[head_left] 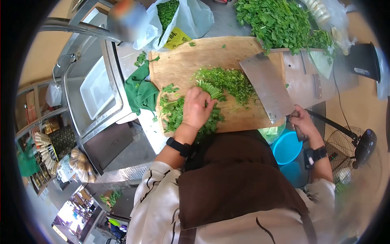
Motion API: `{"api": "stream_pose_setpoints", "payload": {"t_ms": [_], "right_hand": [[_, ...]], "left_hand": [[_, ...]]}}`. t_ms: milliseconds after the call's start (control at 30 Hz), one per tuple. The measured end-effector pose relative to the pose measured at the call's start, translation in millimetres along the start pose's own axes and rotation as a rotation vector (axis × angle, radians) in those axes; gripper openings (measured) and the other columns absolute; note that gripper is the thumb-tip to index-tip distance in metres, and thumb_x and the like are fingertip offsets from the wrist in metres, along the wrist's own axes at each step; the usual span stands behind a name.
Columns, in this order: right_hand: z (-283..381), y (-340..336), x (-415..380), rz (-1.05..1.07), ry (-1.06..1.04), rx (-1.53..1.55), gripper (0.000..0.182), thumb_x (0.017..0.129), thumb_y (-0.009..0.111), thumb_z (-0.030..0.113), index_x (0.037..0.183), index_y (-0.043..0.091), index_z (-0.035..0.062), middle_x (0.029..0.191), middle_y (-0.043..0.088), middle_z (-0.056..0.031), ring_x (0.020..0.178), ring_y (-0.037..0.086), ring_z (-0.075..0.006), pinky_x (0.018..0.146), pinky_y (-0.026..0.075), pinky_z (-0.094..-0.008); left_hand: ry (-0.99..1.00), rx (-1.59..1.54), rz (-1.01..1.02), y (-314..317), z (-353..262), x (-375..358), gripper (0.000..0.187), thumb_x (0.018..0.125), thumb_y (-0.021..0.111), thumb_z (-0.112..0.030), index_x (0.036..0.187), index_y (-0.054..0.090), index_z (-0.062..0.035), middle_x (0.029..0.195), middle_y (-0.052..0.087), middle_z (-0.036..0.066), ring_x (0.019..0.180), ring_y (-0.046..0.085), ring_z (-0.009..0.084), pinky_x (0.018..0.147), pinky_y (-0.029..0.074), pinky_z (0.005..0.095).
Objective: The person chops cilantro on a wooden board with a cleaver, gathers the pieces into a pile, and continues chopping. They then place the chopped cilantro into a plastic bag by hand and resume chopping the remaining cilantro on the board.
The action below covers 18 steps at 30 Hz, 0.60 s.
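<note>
My left hand (198, 106) is closed over a bunch of cilantro (172, 112), pressing it against the wooden cutting board (178, 61). Cut stems stick out past the fingers toward a heap of chopped cilantro (235, 83) in the middle of the board. My right hand (302, 120) grips the handle of a large cleaver (268, 86). Its broad blade is tilted over the right side of the board, beside the chopped heap. The leafy end of the bunch spreads around and below my left hand.
A green cloth (141, 89) lies at the board's left edge, next to a sink (95, 91). Behind stands a plastic bag (193, 20) of chopped greens. More leafy greens (280, 24) are piled at back right. Blue buckets (286, 147) and a fan (345, 148) stand below right.
</note>
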State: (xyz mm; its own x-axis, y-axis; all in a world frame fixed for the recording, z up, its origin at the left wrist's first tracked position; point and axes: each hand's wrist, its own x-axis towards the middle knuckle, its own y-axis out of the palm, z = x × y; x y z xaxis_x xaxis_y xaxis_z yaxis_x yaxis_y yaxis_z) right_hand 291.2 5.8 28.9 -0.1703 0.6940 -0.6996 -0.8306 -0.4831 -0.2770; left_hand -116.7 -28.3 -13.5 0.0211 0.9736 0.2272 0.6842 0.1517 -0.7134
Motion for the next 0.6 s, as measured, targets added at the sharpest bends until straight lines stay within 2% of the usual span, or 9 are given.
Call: {"api": "stream_pose_setpoints", "payload": {"t_ms": [100,133,233,267,367,400,500,533,600], "right_hand": [[58.4,10.9,-42.2,0.121,0.098,0.292,0.029,0.079,0.059,-0.004,0.106,0.060,0.0042,0.074,0.063,-0.0038,0.053,0.056,-0.0086,0.048,0.043,-0.0248],[63.9,17.2,-50.8,0.080,0.074,0.264,0.028,0.080,0.063,-0.003,0.107,0.061,0.0053,0.071,0.061,-0.0025,0.049,0.053,-0.0088,0.046,0.041,-0.0246],[44.6,49.3,-68.0,-0.104,-0.036,0.069,0.028,0.082,0.069,0.002,0.109,0.062,0.0050,0.070,0.061,-0.0011,0.050,0.051,-0.0077,0.046,0.041,-0.0232],[53.1,59.4,-75.1,-0.143,-0.083,-0.007,0.026,0.083,0.072,0.008,0.107,0.063,0.0029,0.069,0.062,-0.0046,0.050,0.053,-0.0118,0.048,0.043,-0.0262],[56.1,84.5,-75.3,-0.341,-0.592,-0.489,0.024,0.083,0.071,0.007,0.106,0.063,0.0013,0.068,0.058,-0.0089,0.051,0.053,-0.0185,0.050,0.045,-0.0319],[64.0,89.9,-73.9,-0.313,-0.599,-0.570,0.026,0.083,0.069,0.007,0.108,0.063,0.0010,0.074,0.058,-0.0130,0.058,0.057,-0.0262,0.055,0.047,-0.0368],[83.9,111.8,-56.6,-0.275,-0.737,-0.641,0.028,0.083,0.067,0.007,0.110,0.062,0.0011,0.078,0.060,-0.0133,0.064,0.060,-0.0294,0.057,0.049,-0.0382],[89.2,118.6,-52.1,-0.212,-0.703,-0.608,0.028,0.084,0.064,0.006,0.111,0.061,0.0014,0.079,0.059,-0.0130,0.069,0.061,-0.0310,0.059,0.049,-0.0396],[93.6,129.9,-43.8,-0.215,-0.757,-0.651,0.028,0.084,0.064,0.006,0.111,0.061,0.0023,0.079,0.058,-0.0127,0.069,0.061,-0.0313,0.059,0.049,-0.0405]], "left_hand": [[0.009,0.031,0.030,-3.4,-1.4,4.9,0.027,0.068,0.082,-0.009,0.070,0.055,-0.0062,0.078,0.048,0.011,0.081,0.051,0.0324,0.070,0.043,0.0412],[-0.008,0.038,0.053,-3.4,-1.8,7.0,0.027,0.067,0.082,-0.009,0.069,0.055,-0.0068,0.078,0.048,0.011,0.082,0.052,0.0326,0.071,0.044,0.0414],[-0.031,0.058,0.104,-7.0,-2.1,8.2,0.026,0.066,0.081,-0.009,0.067,0.055,-0.0079,0.080,0.049,0.011,0.084,0.053,0.0330,0.073,0.045,0.0421],[-0.015,0.064,0.102,-8.7,-2.7,8.7,0.026,0.066,0.081,-0.010,0.067,0.055,-0.0078,0.080,0.049,0.011,0.084,0.053,0.0332,0.073,0.045,0.0423],[0.003,0.059,0.100,-10.0,-0.6,9.6,0.026,0.066,0.081,-0.010,0.066,0.055,-0.0076,0.080,0.049,0.011,0.083,0.053,0.0333,0.073,0.045,0.0424],[0.003,0.052,0.107,-9.9,0.1,8.7,0.026,0.066,0.081,-0.010,0.067,0.055,-0.0075,0.080,0.050,0.011,0.083,0.053,0.0333,0.073,0.045,0.0424],[-0.023,0.036,0.103,-7.5,0.8,6.5,0.026,0.066,0.081,-0.010,0.067,0.055,-0.0072,0.080,0.050,0.012,0.085,0.053,0.0336,0.073,0.045,0.0423],[-0.024,0.035,0.098,-7.6,-0.1,6.1,0.026,0.066,0.081,-0.010,0.067,0.055,-0.0070,0.080,0.050,0.012,0.085,0.053,0.0337,0.074,0.045,0.0426],[-0.025,0.031,0.086,-7.8,-1.9,6.2,0.026,0.066,0.081,-0.009,0.067,0.055,-0.0068,0.080,0.049,0.012,0.085,0.052,0.0339,0.074,0.045,0.0430]]}}
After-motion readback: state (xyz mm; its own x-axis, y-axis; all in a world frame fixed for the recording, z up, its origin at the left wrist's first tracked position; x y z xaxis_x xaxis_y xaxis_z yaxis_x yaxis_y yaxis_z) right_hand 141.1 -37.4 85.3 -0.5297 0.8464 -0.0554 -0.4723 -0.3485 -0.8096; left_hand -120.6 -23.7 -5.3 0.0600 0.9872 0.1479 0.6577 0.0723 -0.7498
